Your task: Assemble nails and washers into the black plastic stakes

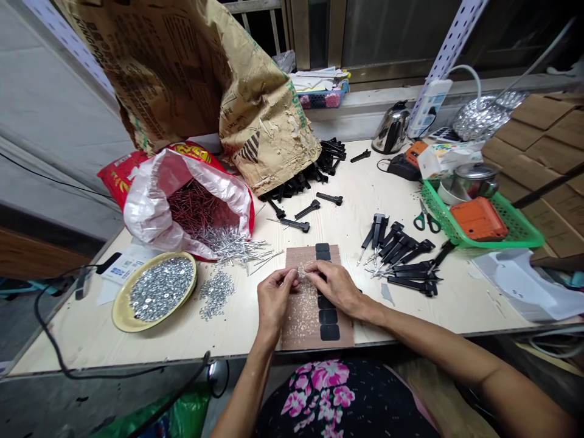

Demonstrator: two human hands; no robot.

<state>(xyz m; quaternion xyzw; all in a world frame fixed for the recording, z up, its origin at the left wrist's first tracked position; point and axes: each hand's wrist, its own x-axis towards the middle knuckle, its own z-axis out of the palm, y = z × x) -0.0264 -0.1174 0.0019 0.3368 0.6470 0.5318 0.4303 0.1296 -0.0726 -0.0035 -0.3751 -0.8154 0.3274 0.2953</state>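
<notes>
Above a brown board point(298, 328) with black squares point(328, 316) down its right part, my two hands face each other, fingertips nearly meeting. My left hand point(277, 295) is closed in a pinch; what it holds is too small to name. My right hand point(335, 286) is pinched too, beside the left fingertips, its item also unclear. Small metal washers point(216, 292) lie loose left of the board, and more fill a yellow bowl point(119, 313). Silver nails point(237, 246) spill from a white and red bag point(146, 198). Black plastic pieces with metal pins point(401, 246) lie to the right.
A large brown paper sack point(269, 134) stands at the back, with black pieces point(331, 155) by its mouth. On the right are green-handled scissors point(426, 222), a green basket point(520, 234) and a white tray point(524, 292). A kettle point(392, 128) stands behind.
</notes>
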